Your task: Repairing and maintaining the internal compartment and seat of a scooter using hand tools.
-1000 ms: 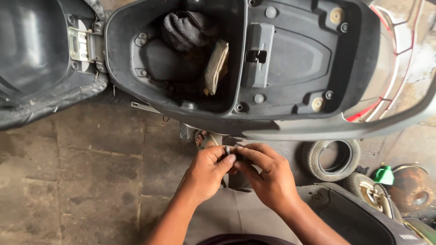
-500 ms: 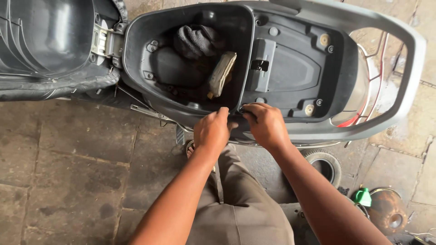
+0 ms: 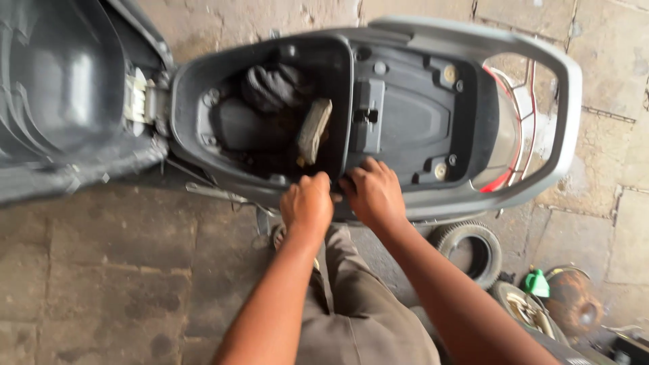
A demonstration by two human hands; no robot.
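Note:
A scooter stands with its seat [image 3: 61, 101] flipped up at the left, baring the black under-seat storage tub [image 3: 203, 108]. Inside the tub lie a dark bundled cloth [image 3: 270, 84] and a worn tan block [image 3: 314, 128]. My left hand [image 3: 306, 203] and my right hand [image 3: 374, 192] rest together at the tub's near rim, fingers curled and pinched toward each other. Whatever small thing sits between the fingertips is hidden. The grey grab rail [image 3: 564, 115] loops around the scooter's tail at the right.
A small tyre [image 3: 473, 250] lies on the paved floor at the lower right, beside a green can [image 3: 537, 282] and a rusty round part [image 3: 574, 307]. My trousered knee [image 3: 365, 318] fills the bottom middle. Stone paving [image 3: 101, 270] spreads to the left.
My hands rose from below the scooter's side up to the near rim of the storage tub, staying pinched together. The view shifted lower, showing more of my arms and knee.

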